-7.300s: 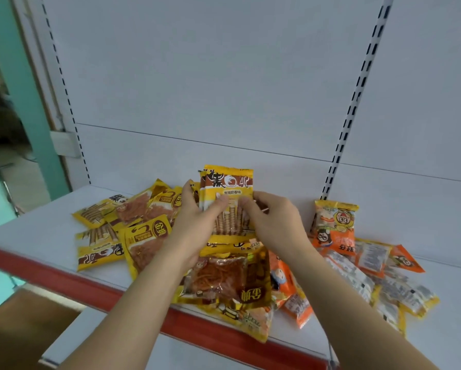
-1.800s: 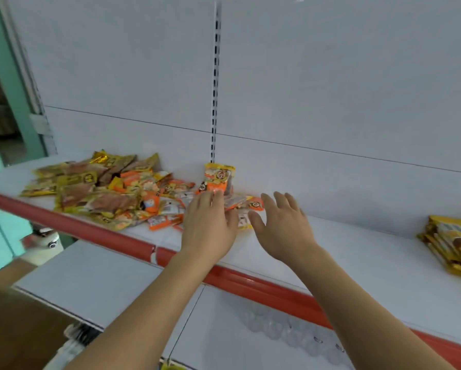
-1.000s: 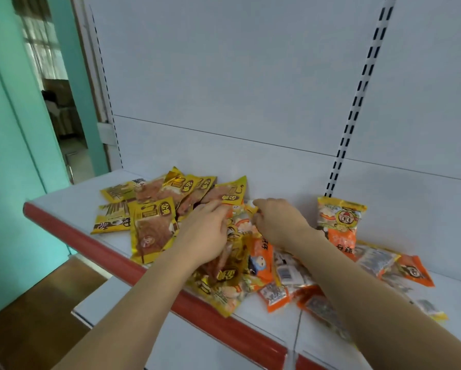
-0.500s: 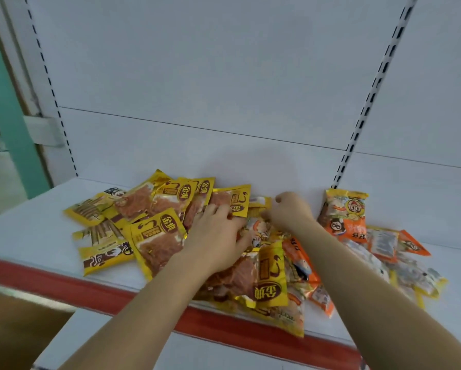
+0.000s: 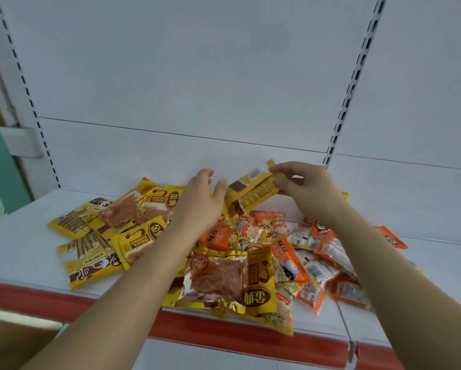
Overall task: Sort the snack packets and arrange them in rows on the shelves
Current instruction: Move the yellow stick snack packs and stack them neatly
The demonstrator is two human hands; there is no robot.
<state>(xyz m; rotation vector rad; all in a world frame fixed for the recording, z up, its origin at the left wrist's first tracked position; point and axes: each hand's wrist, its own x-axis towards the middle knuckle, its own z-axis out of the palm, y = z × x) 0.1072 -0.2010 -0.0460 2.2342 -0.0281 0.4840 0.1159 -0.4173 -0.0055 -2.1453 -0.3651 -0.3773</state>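
- Yellow packet (image 5: 250, 193): flat foil sachet, back side up, with fine print, a brown panel and a white barcode strip at its upper end. Lifted off the heap and tilted, upper end toward the right.
- Right hand (image 5: 308, 190): thumb and fingers pinching the packet's upper right edge.
- Left hand (image 5: 201, 201): fingers loosely spread, thumb out, at the packet's lower left end; actual contact cannot be told.
- Heap of snack packets (image 5: 224, 252): unsorted, overlapping, on the white shelf (image 5: 18, 236) against the back panel, below both hands.
- Left of heap: glossy yellow packets, some printed with brown sticks (image 5: 72, 222), some with reddish shredded strips.
- Front: large gold-edged packet (image 5: 224, 279) with a clear window showing orange-red strands; its lower edge overhangs the red shelf lip (image 5: 23, 295).
- Right of heap: smaller orange-and-white packets (image 5: 312, 263), crinkled, several face down.
- Back panel (image 5: 197, 76): plain white, with slotted uprights (image 5: 349, 89) either side.
- Right forearm crosses over the orange packets, hiding some.
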